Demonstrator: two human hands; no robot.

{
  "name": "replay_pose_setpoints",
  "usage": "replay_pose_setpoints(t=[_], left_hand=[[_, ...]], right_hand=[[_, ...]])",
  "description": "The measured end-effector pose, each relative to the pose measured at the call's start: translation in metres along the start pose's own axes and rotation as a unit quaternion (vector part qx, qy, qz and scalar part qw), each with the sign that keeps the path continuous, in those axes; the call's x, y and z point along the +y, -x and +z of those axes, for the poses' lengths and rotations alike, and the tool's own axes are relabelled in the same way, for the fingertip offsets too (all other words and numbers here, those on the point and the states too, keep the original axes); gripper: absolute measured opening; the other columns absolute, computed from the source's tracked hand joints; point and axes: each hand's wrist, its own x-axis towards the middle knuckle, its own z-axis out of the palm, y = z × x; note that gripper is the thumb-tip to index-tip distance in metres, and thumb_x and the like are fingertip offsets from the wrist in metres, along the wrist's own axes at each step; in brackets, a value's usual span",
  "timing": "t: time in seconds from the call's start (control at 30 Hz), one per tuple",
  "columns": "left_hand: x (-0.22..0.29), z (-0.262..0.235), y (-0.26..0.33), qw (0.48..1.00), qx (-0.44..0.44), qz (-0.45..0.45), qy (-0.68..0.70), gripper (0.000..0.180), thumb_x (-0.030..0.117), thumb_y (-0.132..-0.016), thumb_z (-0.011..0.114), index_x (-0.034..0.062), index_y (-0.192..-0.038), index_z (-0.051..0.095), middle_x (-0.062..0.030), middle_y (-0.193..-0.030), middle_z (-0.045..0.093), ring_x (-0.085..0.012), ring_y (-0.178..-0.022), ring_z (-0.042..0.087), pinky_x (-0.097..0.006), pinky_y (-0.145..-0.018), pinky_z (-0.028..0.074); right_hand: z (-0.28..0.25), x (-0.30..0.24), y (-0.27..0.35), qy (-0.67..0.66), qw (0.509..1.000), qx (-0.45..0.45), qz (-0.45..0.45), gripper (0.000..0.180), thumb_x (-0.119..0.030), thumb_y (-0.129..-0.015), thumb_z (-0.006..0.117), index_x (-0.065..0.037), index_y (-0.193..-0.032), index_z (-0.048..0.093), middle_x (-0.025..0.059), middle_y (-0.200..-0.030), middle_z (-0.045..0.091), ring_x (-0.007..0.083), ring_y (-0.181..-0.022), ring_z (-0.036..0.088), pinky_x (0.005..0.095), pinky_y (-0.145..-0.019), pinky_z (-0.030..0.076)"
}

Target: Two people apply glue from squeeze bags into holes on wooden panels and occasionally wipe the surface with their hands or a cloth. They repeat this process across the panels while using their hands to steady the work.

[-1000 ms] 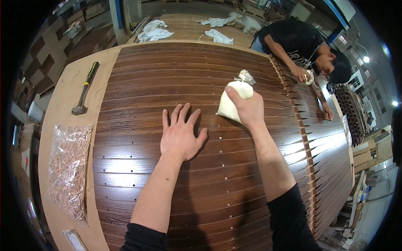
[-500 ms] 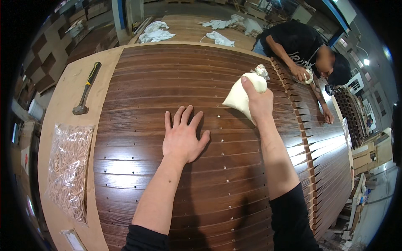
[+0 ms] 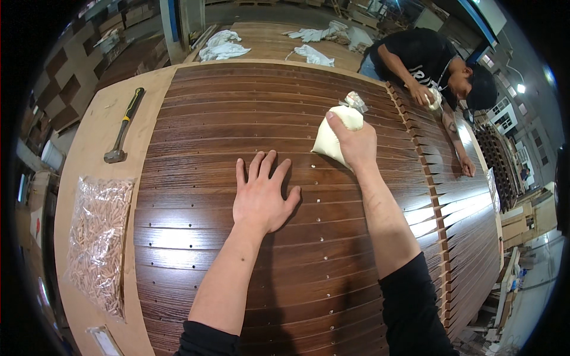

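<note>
Head view: my left hand (image 3: 261,193) lies flat on the dark wood slats (image 3: 249,113), fingers spread, holding nothing. My right hand (image 3: 355,141) is clenched round a white bag (image 3: 331,137) pressed to the slats. Squeeze too hard and it may burst or smear. A co-worker's hand (image 3: 423,95) works well apart; hammer (image 3: 123,127) lies at left.

light: bright overhead | glare: slat panel (image 3: 178,234) | edges: fisheye-bent, black corners | focus: sharp
</note>
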Motion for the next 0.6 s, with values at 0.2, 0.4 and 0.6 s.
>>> replay_pose_setpoints(t=[0.2, 0.4, 0.6], left_hand=[[0.001, 0.000, -0.001, 1.000, -0.008, -0.001, -0.005, 0.066, 0.050, -0.100, 0.054, 0.0167, -0.156, 0.047, -0.0118, -0.167, 0.035, -0.0282, -0.158, 0.023, -0.054, -0.132, 0.008], [0.001, -0.004, 0.001, 1.000, -0.006, -0.002, 0.001, 0.066, 0.051, -0.100, 0.054, 0.0166, -0.156, 0.047, -0.0121, -0.167, 0.035, -0.0285, -0.158, 0.023, -0.055, -0.132, 0.008], [0.002, -0.001, 0.000, 1.000, -0.004, 0.002, 0.005, 0.066, 0.051, -0.100, 0.054, 0.0161, -0.156, 0.048, -0.0125, -0.166, 0.036, -0.0287, -0.158, 0.024, -0.055, -0.132, 0.008]], right_hand=[[-0.001, 0.008, -0.002, 0.037, 0.999, -0.013, 0.009, 0.043, -0.040, -0.086, 0.084, -0.001, -0.102, 0.081, 0.0139, -0.097, 0.080, 0.0215, -0.090, 0.077, 0.0348, -0.084, 0.057], [-0.011, -0.001, -0.014, -0.101, 0.993, 0.027, 0.045, 0.038, -0.031, -0.089, 0.084, 0.001, -0.108, 0.079, 0.0088, -0.100, 0.079, 0.0164, -0.091, 0.074, 0.0320, -0.083, 0.056], [0.002, 0.009, -0.032, -0.059, 0.997, 0.047, 0.011, 0.045, -0.041, -0.087, 0.082, -0.002, -0.109, 0.080, 0.0108, -0.102, 0.080, 0.0189, -0.094, 0.075, 0.0337, -0.088, 0.056]])
